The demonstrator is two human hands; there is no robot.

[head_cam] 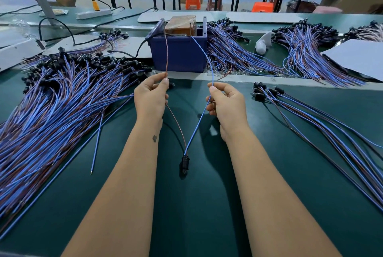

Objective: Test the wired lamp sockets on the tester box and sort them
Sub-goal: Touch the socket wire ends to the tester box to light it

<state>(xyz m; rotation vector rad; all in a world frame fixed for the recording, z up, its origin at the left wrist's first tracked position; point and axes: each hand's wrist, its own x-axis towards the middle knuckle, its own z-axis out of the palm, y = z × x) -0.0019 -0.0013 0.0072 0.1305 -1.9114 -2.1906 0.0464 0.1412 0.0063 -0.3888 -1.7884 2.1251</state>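
A black lamp socket (184,163) hangs above the green table between my forearms, with a brown wire (166,53) and a blue wire (209,64) running up from it. My left hand (150,99) pinches the brown wire, whose tip reaches the left pin on the blue tester box (179,53). My right hand (226,103) pinches the blue wire, whose tip reaches the box's right pin. No light shows in the socket.
A big heap of wired sockets (62,101) covers the table's left side. A small row of sockets (267,91) lies at the right. More bundles (234,49) lie behind the box, beside a white bulb (262,44) and a white sheet (358,57).
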